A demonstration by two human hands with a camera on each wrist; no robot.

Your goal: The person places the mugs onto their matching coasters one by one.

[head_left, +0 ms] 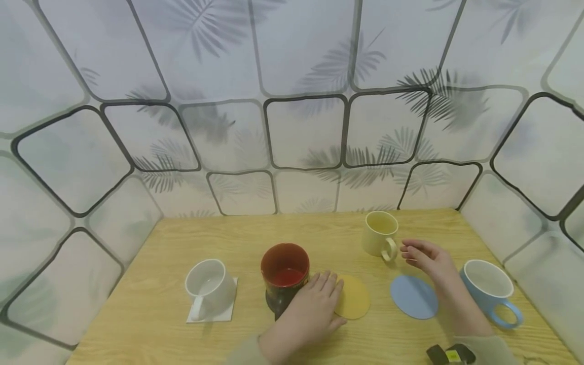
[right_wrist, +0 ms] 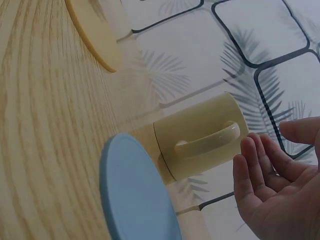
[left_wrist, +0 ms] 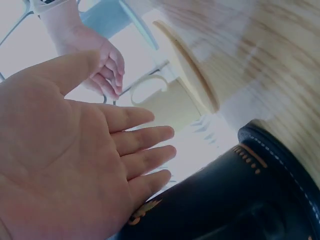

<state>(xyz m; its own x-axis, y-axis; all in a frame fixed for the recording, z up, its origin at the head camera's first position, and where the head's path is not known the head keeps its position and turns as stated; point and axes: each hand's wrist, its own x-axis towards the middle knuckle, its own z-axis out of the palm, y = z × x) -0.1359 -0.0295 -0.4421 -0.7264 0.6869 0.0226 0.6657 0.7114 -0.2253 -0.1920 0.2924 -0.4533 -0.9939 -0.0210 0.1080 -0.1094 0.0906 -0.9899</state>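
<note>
My left hand (head_left: pixel 315 304) has its fingers straight, beside a black mug with a red inside (head_left: pixel 285 268) and overlapping the left edge of a round yellow coaster (head_left: pixel 356 297). In the left wrist view the palm shows bare, fingertips close to the black mug (left_wrist: pixel 225 195). The black mug stands on a dark coaster (head_left: pixel 270 299). My right hand (head_left: pixel 431 261) is relaxed and holds nothing, its fingertips near the handle of a pale yellow mug (head_left: pixel 376 235). In the right wrist view that handle (right_wrist: pixel 207 141) points toward the fingers. A round blue coaster (head_left: pixel 412 297) lies below the right hand.
A white mug (head_left: pixel 207 289) stands on a white square coaster (head_left: pixel 228 314) at the left. On the right, beside my forearm, a blue mug with a white inside (head_left: pixel 485 291) stands on the wooden table (head_left: pixel 150 274). Patterned walls (head_left: pixel 305 132) enclose the table's back and sides.
</note>
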